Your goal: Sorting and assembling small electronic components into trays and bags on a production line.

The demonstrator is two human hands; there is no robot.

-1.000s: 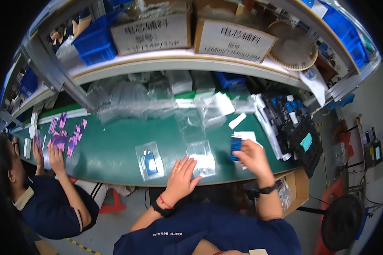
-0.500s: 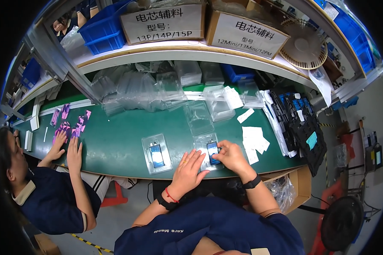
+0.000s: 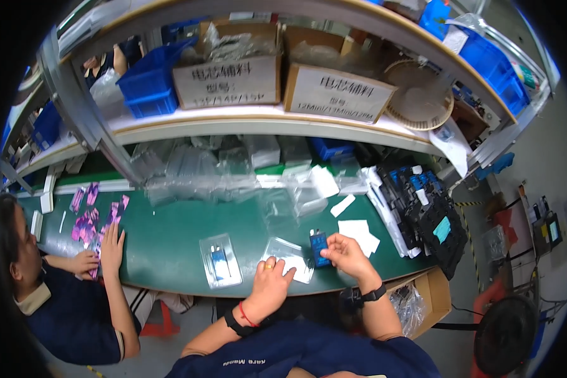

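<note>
Between the fingers and thumb of my right hand [image 3: 349, 255] is a flat dark-blue phone battery [image 3: 318, 247], lifted just right of a clear plastic tray [image 3: 282, 247]. My left hand [image 3: 269, 286] rests on the near part of that tray, its thumb and fingers apart. No battery shows in this tray. Further left lies a second clear tray [image 3: 209, 247], with another dark-blue battery [image 3: 220, 268] inside it.
Clear plastic trays [image 3: 195, 179] are heaped along the back under the shelf [image 3: 233, 123]. White paper slips [image 3: 354, 234] and a stack of black trays [image 3: 431, 214] are at right. A co-worker's hand [image 3: 112, 251] is near purple pieces [image 3: 85, 225] at left.
My right hand has lifted the battery out of its tray and moved it slightly right. My left hand's fingers have curled more on that tray. The view has tilted upward.
</note>
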